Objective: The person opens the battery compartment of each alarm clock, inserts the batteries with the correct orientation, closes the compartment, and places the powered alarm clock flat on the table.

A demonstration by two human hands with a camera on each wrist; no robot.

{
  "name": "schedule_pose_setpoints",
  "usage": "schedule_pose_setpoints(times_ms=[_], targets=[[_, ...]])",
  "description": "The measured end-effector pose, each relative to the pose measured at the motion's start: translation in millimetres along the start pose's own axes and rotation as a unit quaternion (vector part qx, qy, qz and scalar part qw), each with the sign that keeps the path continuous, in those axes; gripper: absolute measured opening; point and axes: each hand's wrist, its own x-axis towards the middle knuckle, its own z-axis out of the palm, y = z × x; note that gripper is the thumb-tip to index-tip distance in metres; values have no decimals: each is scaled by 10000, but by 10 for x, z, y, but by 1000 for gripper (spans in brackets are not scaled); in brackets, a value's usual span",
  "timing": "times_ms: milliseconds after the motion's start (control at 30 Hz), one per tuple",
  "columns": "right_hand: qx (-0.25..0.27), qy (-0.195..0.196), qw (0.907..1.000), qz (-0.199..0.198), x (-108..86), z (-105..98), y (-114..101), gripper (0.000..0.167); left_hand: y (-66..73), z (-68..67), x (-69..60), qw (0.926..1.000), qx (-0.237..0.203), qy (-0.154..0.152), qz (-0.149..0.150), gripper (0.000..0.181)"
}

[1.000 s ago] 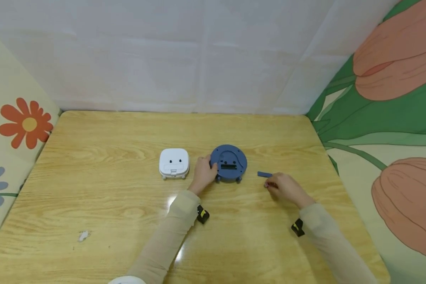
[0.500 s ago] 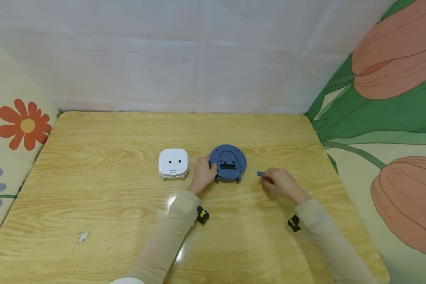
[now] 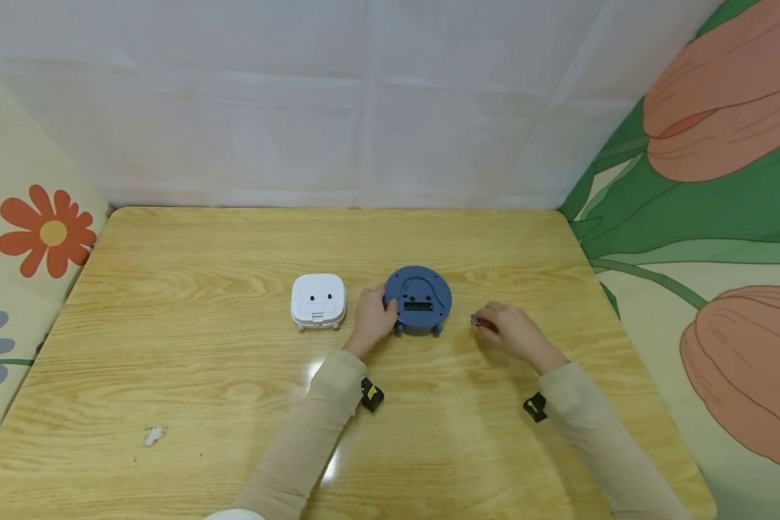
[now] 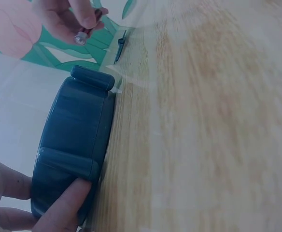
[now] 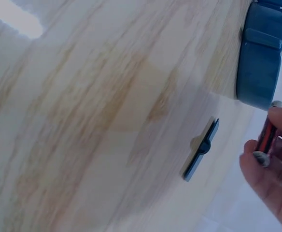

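Note:
A round dark-blue clock (image 3: pixel 419 289) lies with its back up on the table, its battery slot uncovered. My left hand (image 3: pixel 373 318) grips its left edge, thumb on the back; in the left wrist view, fingers (image 4: pixel 66 208) wrap the rim beside a stubby foot. To the right of the clock, my right hand (image 3: pixel 510 332) pinches a small red-and-dark battery (image 5: pixel 267 140) with metallic ends, held above the table. Beneath that hand lies a narrow blue battery cover (image 5: pixel 201 151), mostly hidden in the head view.
A white rounded-square clock (image 3: pixel 318 297) with two dark knobs and a closed battery door stands left of my left hand. The wooden table (image 3: pixel 201 289) has a chipped spot (image 3: pixel 154 435) at front left. A white cloth (image 3: pixel 266 108) hangs behind.
My right hand has shifted slightly left and up with the battery, now covering most of the battery cover in the head view. My left hand and the blue clock stay put.

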Motion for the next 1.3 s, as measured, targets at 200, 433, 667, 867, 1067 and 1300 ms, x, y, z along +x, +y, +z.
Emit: schedule_pose_setpoints(times_ms=[200, 433, 667, 867, 1067, 1300], targets=[[31, 237, 9993, -271, 46, 12, -30, 15, -8, 0, 1, 10000, -28, -26, -15, 35], [-70, 403, 9980, -474, 107, 23, -57, 15, -9, 0, 3, 9999, -63, -87, -89, 36], [13, 554, 9970, -547, 175, 17, -114, 17, 6, -3, -7, 9999, -26, -66, -128, 38], [134, 579, 9970, -486, 260, 14, -177, 15, -3, -4, -2, 10000, 55, -21, -21, 40], [191, 672, 9951, -698, 349, 26, -223, 14, -18, 1, 3, 10000, -18, -56, -54, 41], [66, 561, 9949, -831, 414, 50, -229, 12, -22, 3, -1, 9999, -109, -68, -93, 43]])
